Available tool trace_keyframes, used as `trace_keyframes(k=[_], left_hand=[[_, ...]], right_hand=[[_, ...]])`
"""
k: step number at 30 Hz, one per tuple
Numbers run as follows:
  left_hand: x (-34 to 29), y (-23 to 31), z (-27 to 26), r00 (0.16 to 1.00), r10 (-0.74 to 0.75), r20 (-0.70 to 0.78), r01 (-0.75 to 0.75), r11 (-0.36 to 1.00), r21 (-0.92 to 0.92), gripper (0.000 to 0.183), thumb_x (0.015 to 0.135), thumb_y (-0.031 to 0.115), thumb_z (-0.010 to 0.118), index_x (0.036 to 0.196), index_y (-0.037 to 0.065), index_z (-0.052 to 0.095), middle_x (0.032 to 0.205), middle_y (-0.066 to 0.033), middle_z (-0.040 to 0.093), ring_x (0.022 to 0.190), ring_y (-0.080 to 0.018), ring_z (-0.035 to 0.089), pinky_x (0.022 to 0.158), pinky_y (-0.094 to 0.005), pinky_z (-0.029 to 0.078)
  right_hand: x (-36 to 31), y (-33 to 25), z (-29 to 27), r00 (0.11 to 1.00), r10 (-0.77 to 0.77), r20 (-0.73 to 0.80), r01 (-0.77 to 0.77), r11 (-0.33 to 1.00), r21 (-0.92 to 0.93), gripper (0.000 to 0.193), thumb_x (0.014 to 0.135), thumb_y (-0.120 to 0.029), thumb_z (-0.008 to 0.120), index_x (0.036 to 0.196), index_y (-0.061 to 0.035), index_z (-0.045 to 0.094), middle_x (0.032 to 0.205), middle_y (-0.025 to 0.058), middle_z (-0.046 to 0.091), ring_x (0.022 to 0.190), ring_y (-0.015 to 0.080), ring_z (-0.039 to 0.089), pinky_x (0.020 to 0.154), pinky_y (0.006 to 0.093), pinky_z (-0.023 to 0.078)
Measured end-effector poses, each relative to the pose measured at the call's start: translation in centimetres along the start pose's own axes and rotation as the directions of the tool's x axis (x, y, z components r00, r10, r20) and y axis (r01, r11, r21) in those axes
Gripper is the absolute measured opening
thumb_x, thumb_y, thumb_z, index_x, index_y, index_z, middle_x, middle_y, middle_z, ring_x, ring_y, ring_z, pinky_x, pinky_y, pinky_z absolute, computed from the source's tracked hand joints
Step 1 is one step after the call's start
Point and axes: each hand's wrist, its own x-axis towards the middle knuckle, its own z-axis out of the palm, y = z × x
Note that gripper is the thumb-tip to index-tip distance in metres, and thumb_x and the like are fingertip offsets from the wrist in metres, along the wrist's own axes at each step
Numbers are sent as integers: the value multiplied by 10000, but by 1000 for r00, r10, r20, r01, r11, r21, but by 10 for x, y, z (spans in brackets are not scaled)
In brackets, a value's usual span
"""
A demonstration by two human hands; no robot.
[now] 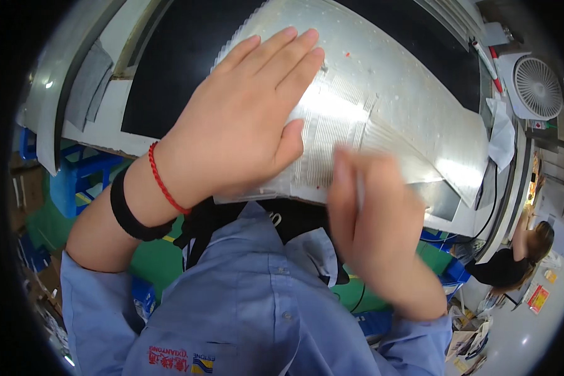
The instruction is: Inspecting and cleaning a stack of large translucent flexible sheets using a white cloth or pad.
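A stack of clear plastic sheets [413, 69] lies over a black mat, with fine parallel ribs across its middle and a toothed edge at the left. My left hand [250, 106] rests flat on it, fingers stretched toward the far side. At the sheet's near edge, my right hand [373, 200] is blurred by motion, with its fingers curled in. A pale sliver shows between its thumb and fingers, too smeared to name. To the right of the ribs, a triangular flap of sheet [413, 156] stands folded or lifted over the rest.
The black mat [163, 94] covers much of the worktable. A small white fan [537, 88] and marker pens [485, 59] stand at the right, near a crumpled white piece [501, 135]. Grey cloth [91, 84] hangs at the left above a blue stool [75, 182]. Another person [514, 260] is far right.
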Motion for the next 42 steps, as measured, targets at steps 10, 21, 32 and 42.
trace_keyframes(k=[10, 21, 32, 42], left_hand=[[-2, 0, 1, 1000, -14, -9, 14, 1000, -1, 681, 812, 147, 532, 1454, -21, 381, 1519, -205, 386, 1413, -373, 357, 1168, -494, 273], [1, -1, 0, 1000, -13, -14, 13, 1000, 9, 682, 811, 142, 529, 1455, -24, 377, 1528, -209, 373, 1413, -376, 357, 1169, -493, 269], [1, -1, -2, 1000, -19, -2, 19, 1000, 20, 688, 805, 142, 521, 1457, -20, 376, 1527, -208, 375, 1401, -385, 374, 1168, -492, 270], [3, 1, -2, 1000, -16, 20, 15, 999, 37, 697, 790, 141, 516, 1455, -20, 384, 1533, -204, 370, 1407, -385, 364, 1169, -491, 267]], right_hand=[[2, -8, 3, 995, 99, 30, -99, 995, 32, 148, 774, -87, 688, 863, -69, 571, 657, 60, 521, 509, 219, 545, 446, 347, 444], [21, 16, 7, 976, 213, -32, -213, 977, 18, 158, 892, -122, 669, 820, -91, 532, 607, 59, 511, 502, 234, 573, 449, 371, 446], [10, 24, -2, 973, 229, -2, -229, 972, 53, 223, 873, -106, 695, 799, -63, 490, 575, 88, 496, 469, 265, 560, 431, 401, 432], [-10, 11, 4, 978, 195, 68, -196, 980, 15, 154, 859, -92, 692, 933, -50, 564, 619, 89, 542, 458, 247, 557, 420, 383, 433]])
